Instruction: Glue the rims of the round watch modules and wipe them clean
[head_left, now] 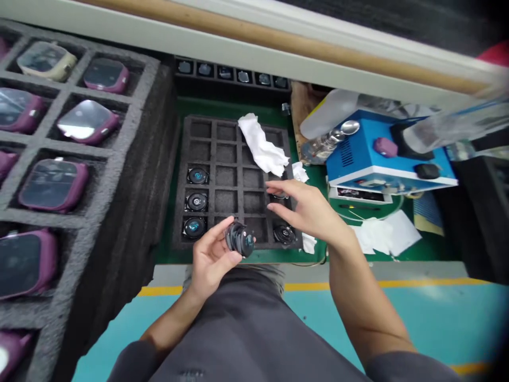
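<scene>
My left hand [212, 259] grips a small stack of round black watch modules [239, 240] between thumb and fingers, above the front of a dark foam tray [226, 201]. Over the tray's right column is my right hand [304, 204], thumb and fingers spread apart. Beneath those fingers a round part [280, 195] shows in a slot, mostly hidden; whether they touch it I cannot tell. Another round watch module [284, 233] lies in the slot nearer me. Down the left column sit three more, a front module [194, 227], a middle module [196, 201] and a back module [198, 175].
Crumpled white tissue [262, 146] lies across the tray's back right. A tall stack of foam trays [119, 175] with purple-framed watches rises at left. At right stand a blue machine [358, 148], a clear pump bottle [322, 148] and white paper [387, 233]. A shelf edge [254, 40] crosses above.
</scene>
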Demonstrator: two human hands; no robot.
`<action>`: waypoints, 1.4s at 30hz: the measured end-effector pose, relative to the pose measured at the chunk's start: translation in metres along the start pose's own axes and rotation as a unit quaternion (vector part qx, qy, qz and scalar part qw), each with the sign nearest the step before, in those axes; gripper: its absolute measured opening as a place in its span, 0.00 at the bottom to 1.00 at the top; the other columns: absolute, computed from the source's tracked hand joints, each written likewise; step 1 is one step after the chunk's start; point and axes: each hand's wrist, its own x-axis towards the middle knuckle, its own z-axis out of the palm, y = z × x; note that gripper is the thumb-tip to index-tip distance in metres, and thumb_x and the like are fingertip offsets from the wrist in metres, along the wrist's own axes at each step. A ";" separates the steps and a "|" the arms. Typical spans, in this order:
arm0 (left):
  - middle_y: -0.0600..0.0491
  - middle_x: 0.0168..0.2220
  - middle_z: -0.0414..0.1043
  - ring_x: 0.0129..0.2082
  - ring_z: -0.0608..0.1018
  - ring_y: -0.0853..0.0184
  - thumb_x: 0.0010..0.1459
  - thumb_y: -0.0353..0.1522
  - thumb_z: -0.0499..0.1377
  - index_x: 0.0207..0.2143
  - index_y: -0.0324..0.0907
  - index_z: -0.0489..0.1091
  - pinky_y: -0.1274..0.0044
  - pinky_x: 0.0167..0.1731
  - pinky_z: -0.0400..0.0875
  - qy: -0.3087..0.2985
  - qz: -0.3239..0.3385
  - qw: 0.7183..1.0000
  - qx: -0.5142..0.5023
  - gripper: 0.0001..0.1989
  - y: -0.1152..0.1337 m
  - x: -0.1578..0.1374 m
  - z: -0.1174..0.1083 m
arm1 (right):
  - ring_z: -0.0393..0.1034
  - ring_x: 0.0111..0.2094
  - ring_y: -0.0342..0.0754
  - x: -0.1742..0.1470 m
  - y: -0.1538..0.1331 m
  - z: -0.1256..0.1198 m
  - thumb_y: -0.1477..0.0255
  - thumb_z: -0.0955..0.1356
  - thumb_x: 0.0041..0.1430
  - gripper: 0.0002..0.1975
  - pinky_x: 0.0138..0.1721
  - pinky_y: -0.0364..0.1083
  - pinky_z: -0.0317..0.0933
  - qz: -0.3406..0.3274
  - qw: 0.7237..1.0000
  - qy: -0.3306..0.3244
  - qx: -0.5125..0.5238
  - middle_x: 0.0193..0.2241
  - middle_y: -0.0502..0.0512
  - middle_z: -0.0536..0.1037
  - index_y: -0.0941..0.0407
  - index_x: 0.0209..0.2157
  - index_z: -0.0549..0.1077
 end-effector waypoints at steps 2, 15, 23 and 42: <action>0.46 0.47 0.83 0.43 0.86 0.57 0.54 0.37 0.73 0.58 0.48 0.76 0.67 0.46 0.82 0.021 0.002 1.000 0.017 0.29 0.002 -0.003 -0.003 | 0.77 0.49 0.56 0.013 -0.012 0.012 0.71 0.71 0.63 0.21 0.52 0.56 0.72 -0.028 1.000 0.009 -0.010 0.49 0.60 0.83 0.58 0.57 0.74; 0.49 0.46 0.84 0.39 0.86 0.60 0.53 0.34 0.72 0.57 0.52 0.77 0.68 0.47 0.81 0.074 0.035 0.997 0.011 0.27 0.021 -0.022 -0.009 | 0.80 0.46 0.65 0.151 -0.093 0.085 0.67 0.74 0.58 0.11 0.46 0.56 0.72 -0.037 0.976 -0.120 -0.180 0.40 0.71 0.84 0.60 0.40 0.81; 0.51 0.46 0.84 0.41 0.86 0.60 0.53 0.36 0.73 0.55 0.55 0.78 0.68 0.47 0.81 0.098 0.046 0.994 0.023 0.26 0.028 -0.023 -0.015 | 0.81 0.44 0.67 0.152 -0.092 0.090 0.67 0.75 0.53 0.14 0.46 0.57 0.73 -0.021 0.984 -0.097 -0.150 0.39 0.74 0.84 0.62 0.39 0.81; 0.49 0.44 0.84 0.40 0.85 0.61 0.51 0.38 0.74 0.53 0.50 0.79 0.73 0.45 0.80 0.120 0.082 0.987 0.075 0.25 0.026 0.008 0.004 | 0.81 0.47 0.53 0.000 -0.059 0.008 0.75 0.72 0.52 0.33 0.52 0.54 0.77 -0.106 0.976 0.130 0.141 0.50 0.59 0.83 0.54 0.62 0.69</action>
